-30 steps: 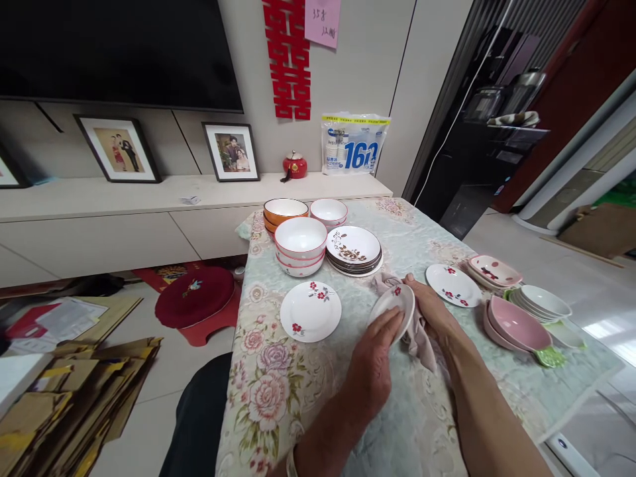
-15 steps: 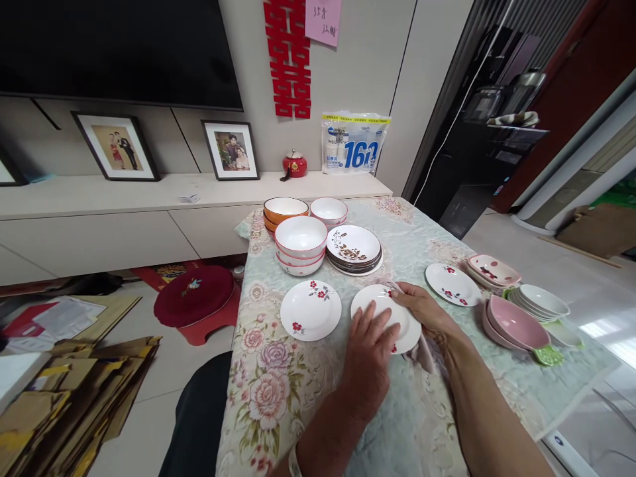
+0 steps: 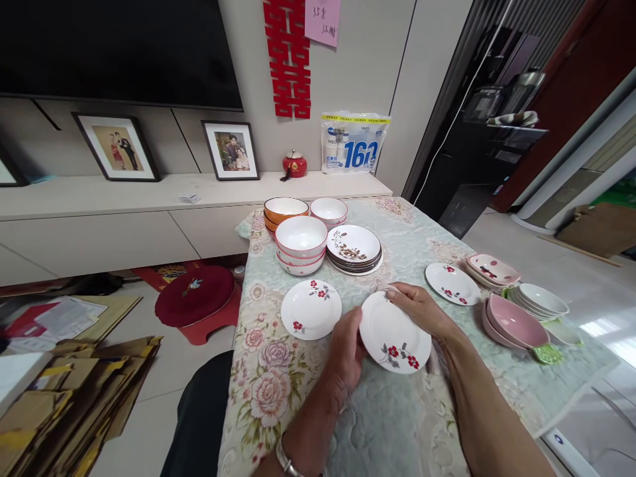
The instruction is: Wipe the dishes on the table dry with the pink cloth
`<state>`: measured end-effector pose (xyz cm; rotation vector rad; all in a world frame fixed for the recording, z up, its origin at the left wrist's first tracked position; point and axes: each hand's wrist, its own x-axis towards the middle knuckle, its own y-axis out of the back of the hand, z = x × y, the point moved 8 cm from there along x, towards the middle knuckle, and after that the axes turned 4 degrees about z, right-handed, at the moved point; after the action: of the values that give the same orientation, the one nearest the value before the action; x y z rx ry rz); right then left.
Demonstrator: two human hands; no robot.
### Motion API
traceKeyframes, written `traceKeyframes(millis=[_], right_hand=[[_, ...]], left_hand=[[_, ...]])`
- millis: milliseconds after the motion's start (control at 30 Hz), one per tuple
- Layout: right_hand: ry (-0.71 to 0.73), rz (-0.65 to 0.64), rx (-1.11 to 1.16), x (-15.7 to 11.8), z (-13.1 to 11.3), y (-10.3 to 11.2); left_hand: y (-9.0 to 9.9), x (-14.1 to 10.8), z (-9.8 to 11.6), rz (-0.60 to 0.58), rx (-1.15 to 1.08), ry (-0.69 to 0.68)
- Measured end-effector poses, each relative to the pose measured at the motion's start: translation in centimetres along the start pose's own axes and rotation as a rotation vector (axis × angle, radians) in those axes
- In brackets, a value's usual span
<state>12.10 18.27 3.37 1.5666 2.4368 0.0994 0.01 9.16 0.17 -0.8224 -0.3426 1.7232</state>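
A white plate with red flowers [image 3: 395, 331] is held tilted between my two hands above the table. My left hand [image 3: 346, 350] grips its left edge, thumb near the rim and the other fingers hidden beneath. On the upper right rim, my right hand [image 3: 421, 308] is closed with its thumb on top. A pale pinkish cloth [image 3: 434, 361] shows behind the plate, under my right hand. Left of my hands, a matching flowered plate [image 3: 311, 310] lies flat on the cloth-covered table. Another matching plate [image 3: 452, 284] lies to the right.
Stacked white bowls [image 3: 301, 238], orange bowls [image 3: 285, 209] and brown-flowered plates [image 3: 354, 245] stand farther back. Pink dishes [image 3: 517, 321], small white bowls [image 3: 541, 299] and a spotted dish [image 3: 494, 266] sit at the right. A red stool [image 3: 196, 298] stands left of the table.
The held plate has turned, bringing its red flowers to the lower side, and shifted slightly right and nearer. My left hand has moved from the plate's face to its left edge.
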Motion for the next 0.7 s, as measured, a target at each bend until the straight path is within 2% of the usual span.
traceKeyframes(millis=[100, 200, 367, 533, 700], right_hand=[[-0.023, -0.07, -0.004, -0.4, -0.1, -0.9], [-0.041, -0.063, 0.03, -0.4, 0.1, -1.1], [-0.082, -0.017, 0.082, -0.5, 0.4, -1.3], [-0.112, -0.107, 0.189, -1.3, -0.1, -1.9], [-0.106, -0.194, 0.28, -1.7, -0.6, -2.2]], left_hand=[[0.3, 0.1, -1.0, -0.019, 0.104, 0.023], [0.4, 0.3, -1.3, -0.031, 0.131, -0.02], [0.9, 0.5, -0.8, 0.1, -0.005, -0.059], [1.6, 0.3, 0.0, 0.236, -0.19, -0.106], [1.7, 0.1, 0.5, 0.234, -0.283, -0.127]])
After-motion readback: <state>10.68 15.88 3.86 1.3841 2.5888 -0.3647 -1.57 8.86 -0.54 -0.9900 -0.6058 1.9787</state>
